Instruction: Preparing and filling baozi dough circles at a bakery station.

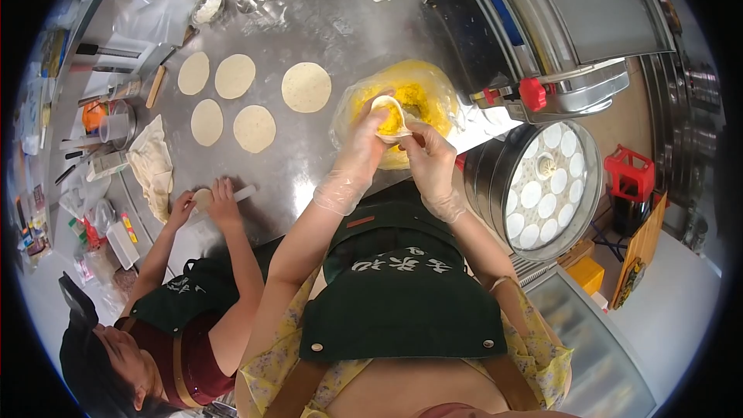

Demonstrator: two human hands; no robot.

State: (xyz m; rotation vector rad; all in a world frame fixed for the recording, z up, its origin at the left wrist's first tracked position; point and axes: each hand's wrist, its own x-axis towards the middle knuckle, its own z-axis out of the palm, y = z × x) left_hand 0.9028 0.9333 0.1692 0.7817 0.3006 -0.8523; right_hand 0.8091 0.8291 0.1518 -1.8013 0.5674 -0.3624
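Note:
My left hand (pixel 362 139), in a clear plastic glove, cups a round dough wrapper (pixel 381 102) with yellow filling (pixel 390 120) in its middle. The fingers of my right hand (pixel 432 161), also gloved, pinch the near right edge of that wrapper. Both hands are over a plastic-lined bowl (pixel 346 112) holding more of the crumbly yellow filling. Left of the bowl, a flat dough round (pixel 306 87) lies on the steel table (pixel 309 162), with several others farther left.
To the right stands a metal steamer (pixel 495 178) with several white paper rounds (pixel 546 206) and one pleated bun (pixel 546 166). A machine with red knobs (pixel 532 94) is at the far right. On the left, a co-worker's hands (pixel 224 203) handle a dough piece beside a rolling pin (pixel 245 193).

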